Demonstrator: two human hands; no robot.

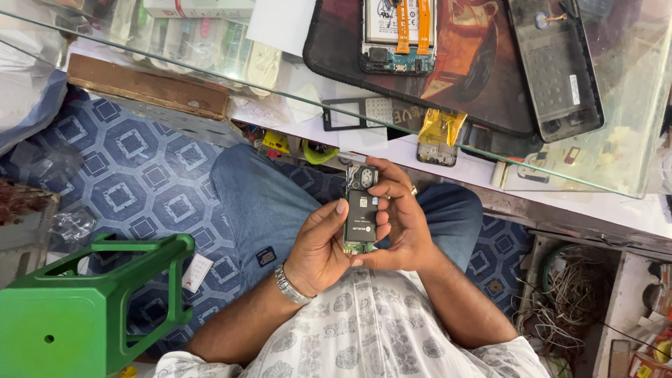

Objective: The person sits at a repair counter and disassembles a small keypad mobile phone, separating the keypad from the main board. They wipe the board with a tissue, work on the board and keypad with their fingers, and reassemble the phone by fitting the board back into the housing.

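Note:
Both hands hold a small opened phone [361, 210] over my lap, its black battery and a green circuit board facing up. My left hand [318, 245] cups the phone's left side, thumb resting on the battery, a metal watch on the wrist. My right hand [400, 224] wraps the right side and top, a ring on one finger. The phone sits upright between the palms, just below the glass counter's edge.
A glass counter [616, 175] spans the top, carrying a dark mat [483, 77], an opened phone with orange flex cables [397, 35], a black back cover [556, 66] and small parts. A green plastic stool [77, 308] stands at lower left. Tangled wires [570, 294] fill a box at right.

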